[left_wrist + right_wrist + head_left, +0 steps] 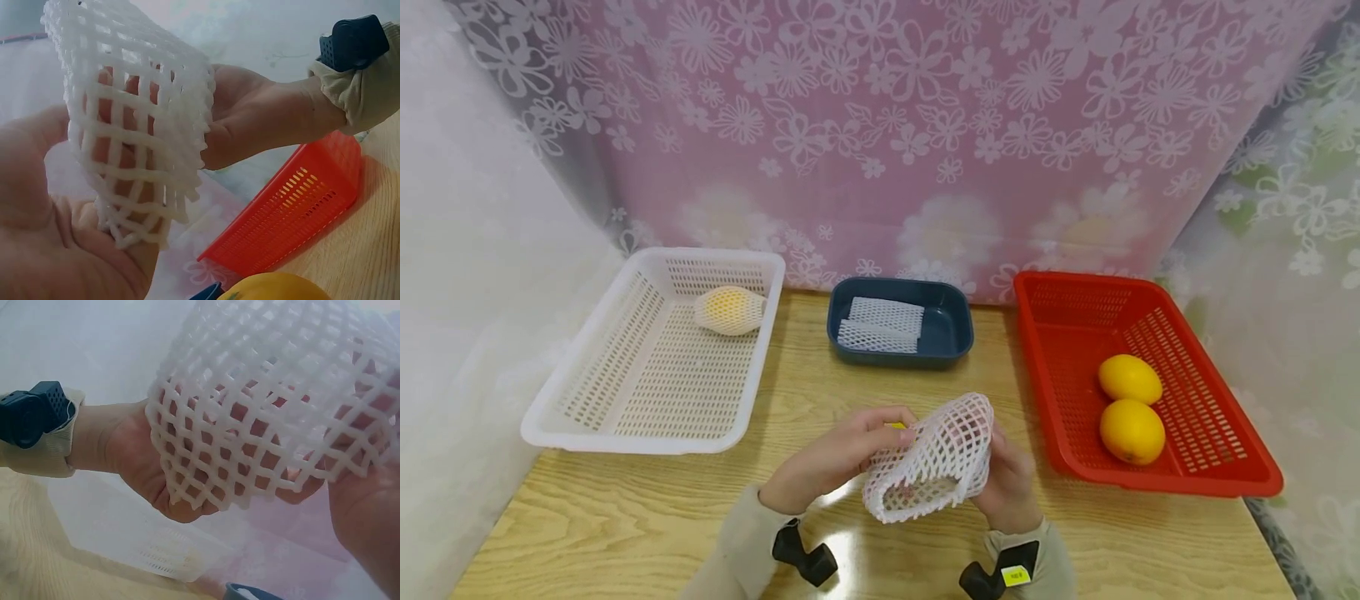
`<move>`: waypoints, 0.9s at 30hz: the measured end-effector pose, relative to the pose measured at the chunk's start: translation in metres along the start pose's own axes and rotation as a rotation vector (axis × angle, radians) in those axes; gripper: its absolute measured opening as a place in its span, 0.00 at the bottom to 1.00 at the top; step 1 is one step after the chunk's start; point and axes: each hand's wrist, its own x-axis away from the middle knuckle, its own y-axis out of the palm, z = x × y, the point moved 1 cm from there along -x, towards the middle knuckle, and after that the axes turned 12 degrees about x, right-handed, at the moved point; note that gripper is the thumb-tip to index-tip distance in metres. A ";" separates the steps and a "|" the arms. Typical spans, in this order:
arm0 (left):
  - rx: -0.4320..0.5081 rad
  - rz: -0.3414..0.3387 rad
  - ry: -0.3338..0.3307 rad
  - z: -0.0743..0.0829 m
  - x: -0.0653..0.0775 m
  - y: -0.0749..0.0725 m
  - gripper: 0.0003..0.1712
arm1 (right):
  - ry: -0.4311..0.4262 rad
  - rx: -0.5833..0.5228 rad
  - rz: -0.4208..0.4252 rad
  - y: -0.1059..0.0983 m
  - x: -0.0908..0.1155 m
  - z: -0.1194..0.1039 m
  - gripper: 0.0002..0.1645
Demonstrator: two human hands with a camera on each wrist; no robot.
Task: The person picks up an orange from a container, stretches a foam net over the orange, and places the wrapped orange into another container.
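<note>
Both hands hold a white foam net sleeve (934,462) above the table, its wide mouth spread toward the front. My left hand (835,454) grips its left side, thumb on the mesh. On the opposite side, my right hand (1009,483) holds it, with fingers partly hidden by the net. In the left wrist view, fingers show through the mesh (140,125); the right wrist view shows the sleeve (262,425) stretched between both hands. A yellow fruit (275,289) lies beyond the left hand, mostly hidden in the head view.
A white basket (647,443) at left holds a yellow fruit in a foam net (730,311). The dark blue tray (951,329) at the back contains flat foam nets (880,327). In the red basket (1052,400) at right are two yellow fruits (1132,432). A floral curtain (910,150) hangs behind.
</note>
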 end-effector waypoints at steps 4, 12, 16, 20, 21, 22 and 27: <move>0.003 -0.094 0.003 -0.002 0.001 -0.002 0.17 | -0.008 -0.027 0.054 0.001 -0.004 0.001 0.20; 0.234 -0.120 0.121 0.001 0.002 -0.008 0.11 | 0.091 0.063 0.170 -0.007 -0.003 0.001 0.21; 0.327 0.029 0.190 -0.002 -0.002 -0.013 0.11 | 0.125 0.056 0.210 -0.013 -0.001 0.002 0.21; 0.371 0.187 0.150 -0.006 -0.008 -0.021 0.10 | 0.187 0.080 0.328 -0.021 0.002 0.006 0.21; 0.372 0.220 0.126 -0.008 -0.010 -0.024 0.10 | 0.206 0.101 0.373 -0.023 0.002 0.007 0.21; 0.365 0.250 0.099 -0.011 -0.012 -0.028 0.10 | 0.227 0.128 0.420 -0.026 0.002 0.008 0.22; 0.332 0.343 -0.054 -0.027 -0.019 -0.049 0.14 | 0.349 0.286 0.643 -0.045 0.009 0.015 0.22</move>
